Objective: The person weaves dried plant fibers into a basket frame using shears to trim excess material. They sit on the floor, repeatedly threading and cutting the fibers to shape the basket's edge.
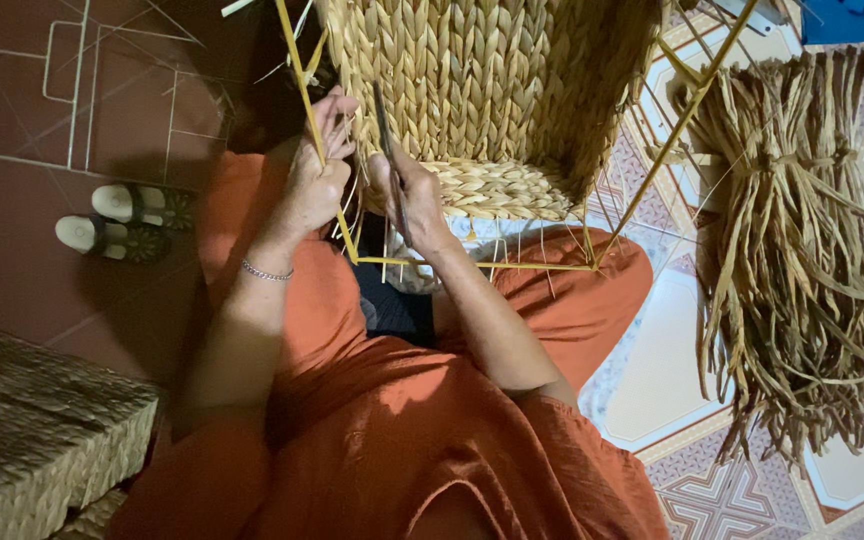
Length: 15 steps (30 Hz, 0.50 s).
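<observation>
here left hand (314, 185) fingers clamp yellow frame rod (304, 90); right hand (407, 195) seemingly pinches dark tool (388, 140).

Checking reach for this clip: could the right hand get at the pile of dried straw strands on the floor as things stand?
Probably yes: the straw pile lies on the right hand's side with open floor between, though that hand now grips a dark tool.

A home floor used as a weaving spot: patterned tiles (672, 370), a pair of slippers (122, 225), a bundle of dried fibre (802, 260), finished woven boxes (32, 430) at the tiles' left edge.
</observation>
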Tool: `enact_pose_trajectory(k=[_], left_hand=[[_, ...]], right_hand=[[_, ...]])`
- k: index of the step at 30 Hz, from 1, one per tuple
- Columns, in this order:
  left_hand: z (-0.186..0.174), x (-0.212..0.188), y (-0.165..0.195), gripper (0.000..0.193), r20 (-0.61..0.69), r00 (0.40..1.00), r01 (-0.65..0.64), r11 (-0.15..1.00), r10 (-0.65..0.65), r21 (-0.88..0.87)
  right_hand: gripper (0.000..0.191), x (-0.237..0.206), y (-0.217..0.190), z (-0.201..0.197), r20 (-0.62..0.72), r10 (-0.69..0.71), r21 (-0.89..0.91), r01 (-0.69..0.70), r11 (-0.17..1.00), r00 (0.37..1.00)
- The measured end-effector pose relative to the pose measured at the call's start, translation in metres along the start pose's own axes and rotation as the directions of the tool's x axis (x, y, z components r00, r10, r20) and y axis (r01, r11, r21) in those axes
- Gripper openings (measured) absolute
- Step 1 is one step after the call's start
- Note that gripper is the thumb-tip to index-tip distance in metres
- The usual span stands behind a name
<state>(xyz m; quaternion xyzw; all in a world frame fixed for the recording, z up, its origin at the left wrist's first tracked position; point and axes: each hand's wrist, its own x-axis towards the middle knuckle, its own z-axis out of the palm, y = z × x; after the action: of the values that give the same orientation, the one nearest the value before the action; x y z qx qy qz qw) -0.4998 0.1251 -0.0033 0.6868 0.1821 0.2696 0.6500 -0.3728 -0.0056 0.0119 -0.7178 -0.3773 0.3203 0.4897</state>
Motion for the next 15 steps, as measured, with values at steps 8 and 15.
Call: enact_pose_trajectory(k=[8,15], left_hand=[[0.003,-0.001,0.013,0.068,-0.052,0.998,-0.035,0.999,0.037,0.039],[0.007,0.0,0.025,0.065,-0.085,0.996,0.005,0.995,0.003,0.096]], right_hand=[[0.061,-0.006,-0.014,-0.01,-0.055,-0.133,-0.242,0.116,0.963,0.99],[0.051,0.005,-0.019,-0.003,-0.079,-0.215,-0.271,0.187,0.944,0.973]])
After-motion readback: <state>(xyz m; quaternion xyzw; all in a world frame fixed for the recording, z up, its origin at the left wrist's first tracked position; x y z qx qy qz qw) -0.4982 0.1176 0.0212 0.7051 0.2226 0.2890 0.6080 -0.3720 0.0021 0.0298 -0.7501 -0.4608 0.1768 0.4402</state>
